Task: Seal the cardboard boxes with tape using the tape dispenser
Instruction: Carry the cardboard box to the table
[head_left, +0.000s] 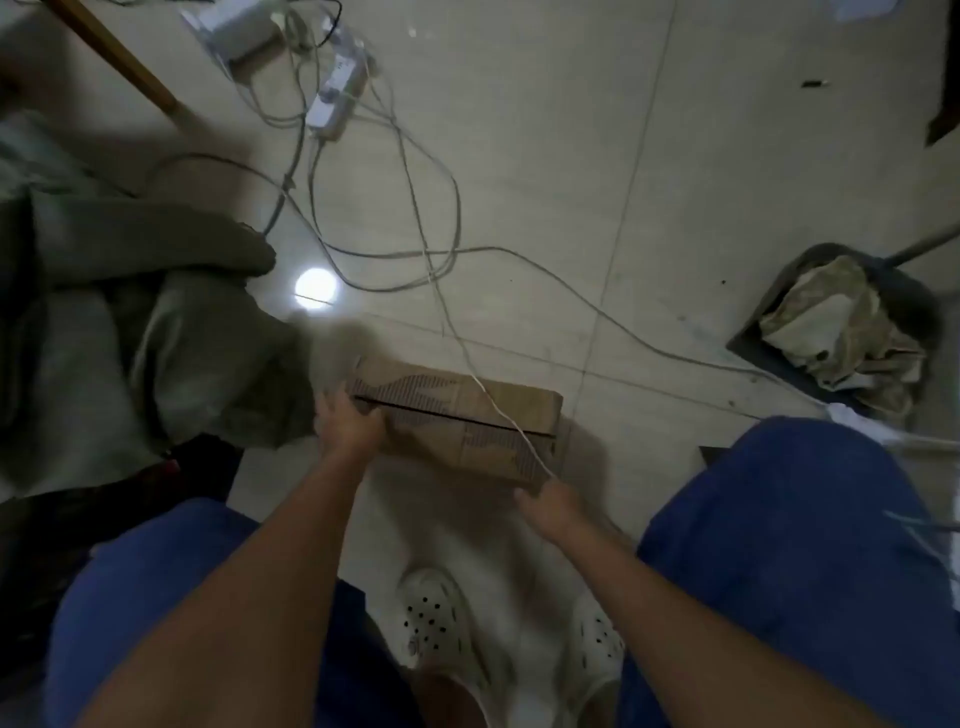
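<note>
Cardboard box (457, 423) lies on the tiled floor (675, 208), directly ahead of the seated person's knees and just beyond the white perforated shoes (436, 618). Long axis runs left to right, tilted so the left end sits farther from the body than the right end. Top flaps are folded down; the dark seam between them is open and runs the full length of the box, with no tape visible on it. Left hand (345, 423) is on the box's left end, fingers bent over the top edge beside the seam, gripping. Right hand (550, 499) is at the near right corner, fingers apparently touching the lower edge; motion blur hides whether they curl round it, so I cannot tell its grip. The hands thus bracket the box end to end, the right nearer the body. A thin white cable (498, 410) crosses over the right part of the box top; further cables lead to a power strip (337, 98) toward the far side of the floor. A dustpan (841, 332) holding crumpled paper stands well to the right. No tape dispenser in view. Judgement: the box is being positioned, sealing not yet begun; the seam's direction will set the taping stroke, and the cable should come off first.
</note>
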